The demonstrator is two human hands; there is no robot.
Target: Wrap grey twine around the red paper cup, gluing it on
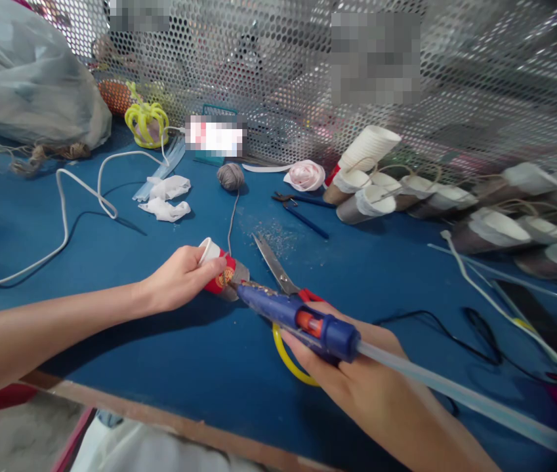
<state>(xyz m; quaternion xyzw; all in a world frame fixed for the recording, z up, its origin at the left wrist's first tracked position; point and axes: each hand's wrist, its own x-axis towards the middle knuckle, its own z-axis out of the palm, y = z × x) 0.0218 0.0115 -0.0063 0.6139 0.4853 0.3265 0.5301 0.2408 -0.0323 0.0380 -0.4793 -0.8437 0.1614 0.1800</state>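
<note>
My left hand (pixel 177 278) is wrapped round a paper cup (pixel 213 250), tilted on its side, with a red printed band and grey yarn around its lower part. In my right hand (pixel 351 364) is a blue glue gun (pixel 283 308), a long clear glue stick (pixel 455 390) running out of its back. The gun's nozzle meets or nearly meets the cup's side. Grey yarn (pixel 231 223) runs from the cup back to a small ball of yarn (pixel 230 177). Scissors (pixel 275 265) with red and yellow handles lie partly hidden under the gun.
Pliers (pixel 302 213) lie beyond the scissors. Several wrapped cups with handles (pixel 369 202) stand at the right, near a stack of white cups (pixel 369 149). A white cable (pixel 64 216) crosses the left side. A perforated metal panel (pixel 278 78) closes off the back.
</note>
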